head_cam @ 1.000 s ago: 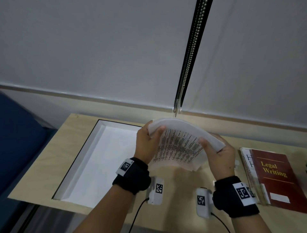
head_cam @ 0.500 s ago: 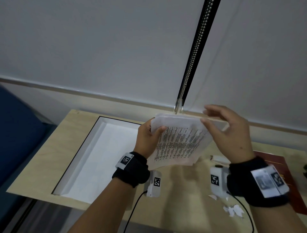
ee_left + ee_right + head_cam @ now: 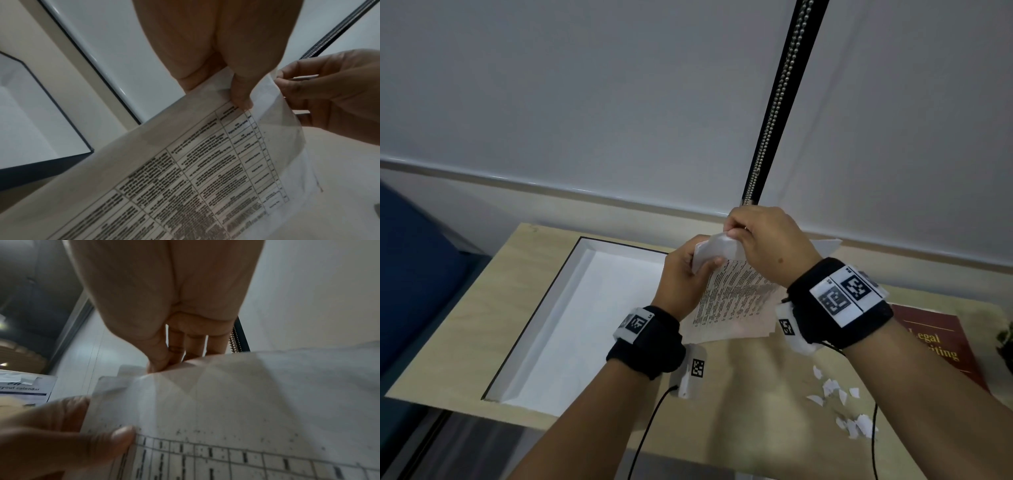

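Observation:
A stack of printed sheets (image 3: 732, 301) with a text table is held upright above the wooden table (image 3: 537, 274). My left hand (image 3: 685, 277) grips the stack's upper left edge, thumb on the printed face (image 3: 240, 91). My right hand (image 3: 760, 240) pinches the top edge of the sheets next to the left hand, thumb against fingers (image 3: 162, 363). The printed table shows close up in the left wrist view (image 3: 205, 178) and the right wrist view (image 3: 226, 451). Both hands wear black wrist straps with tags.
A white recessed tray (image 3: 585, 318) sits in the table's left part. A red book titled Legal Writing (image 3: 935, 342) lies at the right. Several torn white paper scraps (image 3: 839, 401) lie on the table under my right forearm. A bead chain (image 3: 774, 113) hangs in front of the blinds.
My right hand let go of the stack's right edge, rose, then crossed left to pinch the top edge beside my left hand. Paper scraps became visible on the table.

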A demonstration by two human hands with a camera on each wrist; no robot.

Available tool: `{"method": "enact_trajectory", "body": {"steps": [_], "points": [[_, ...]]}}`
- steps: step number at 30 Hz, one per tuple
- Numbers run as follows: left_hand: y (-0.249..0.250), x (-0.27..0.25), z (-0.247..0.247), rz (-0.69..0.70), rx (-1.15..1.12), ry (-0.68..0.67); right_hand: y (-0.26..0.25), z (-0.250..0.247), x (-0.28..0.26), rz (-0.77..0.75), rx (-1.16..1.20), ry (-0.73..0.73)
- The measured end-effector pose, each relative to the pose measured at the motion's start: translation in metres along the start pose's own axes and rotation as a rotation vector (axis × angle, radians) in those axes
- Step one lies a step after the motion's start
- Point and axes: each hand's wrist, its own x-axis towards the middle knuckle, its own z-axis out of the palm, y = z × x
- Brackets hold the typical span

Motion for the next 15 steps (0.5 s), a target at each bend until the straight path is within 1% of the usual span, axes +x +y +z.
{"method": "enact_trajectory", "body": {"steps": [4, 6, 9, 11, 13, 15], "points": [[0.014, 0.003, 0.0, 0.034, 0.0, 0.001, 0.0, -0.013, 0.003, -0.006, 0.052, 0.045], [0.023, 0.002, -0.001, 0.052, -0.01, -0.015, 0.003, -0.017, 0.006, 0.018, 0.106, 0.057], [0.024, -0.002, -0.004, 0.024, -0.032, -0.058, 0.016, -0.01, 0.008, 0.103, 0.193, 0.0], [0.01, -0.007, -0.003, -0.013, 0.016, -0.072, 0.029, 0.006, 0.008, 0.187, 0.302, -0.062], [-0.012, -0.013, 0.0, -0.083, 0.028, -0.078, 0.045, 0.028, 0.008, 0.279, 0.42, -0.121], [-0.038, -0.022, 0.003, -0.167, 0.01, -0.082, 0.061, 0.055, 0.006, 0.314, 0.474, -0.16]]}}
